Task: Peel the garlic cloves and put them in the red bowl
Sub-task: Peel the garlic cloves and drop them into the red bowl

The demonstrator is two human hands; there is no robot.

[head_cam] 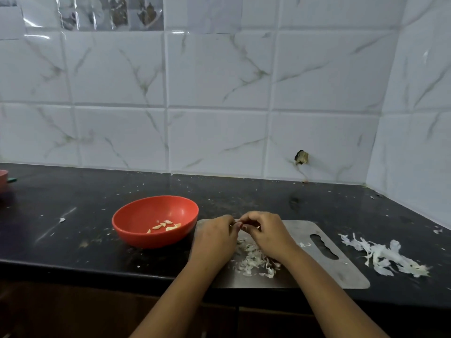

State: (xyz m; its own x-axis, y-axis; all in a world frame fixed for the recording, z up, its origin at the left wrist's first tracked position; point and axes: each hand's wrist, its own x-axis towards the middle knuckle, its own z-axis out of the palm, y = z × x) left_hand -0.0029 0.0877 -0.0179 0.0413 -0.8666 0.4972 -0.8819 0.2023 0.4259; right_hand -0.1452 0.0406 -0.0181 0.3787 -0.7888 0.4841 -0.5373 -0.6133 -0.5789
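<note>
Cloves (164, 226) already peeled lie in a small cluster on the floor of the red bowl (141, 213). The bowl stands on the dark bench (73, 228) just left of the left hand (214, 237), its rim near the knuckles but apart from them. Further left, well away from both hands, a reddish thing (3, 181) is cut off by the frame edge; what it is cannot be told.

The left hand is curled, back upward, its fingertips meeting those of the right hand (264, 234) above the far end of a steel board (341, 272). Between the two sets of fingertips a garlic clove (234, 225) is pinched. The fingers hide most of it, so whether skin is on it cannot be told. The right hand is curled likewise, thumb and forefinger bent in on the clove, the other fingers folded beneath.

Between the wrists, on the board, lies a heap of small torn skins (256, 263). The board reaches out to the right of the right hand, with a slotted handle hole there. Beyond its right edge, well apart from the hands, a looser pile of larger white skins (385, 257) lies on the bench.
</note>
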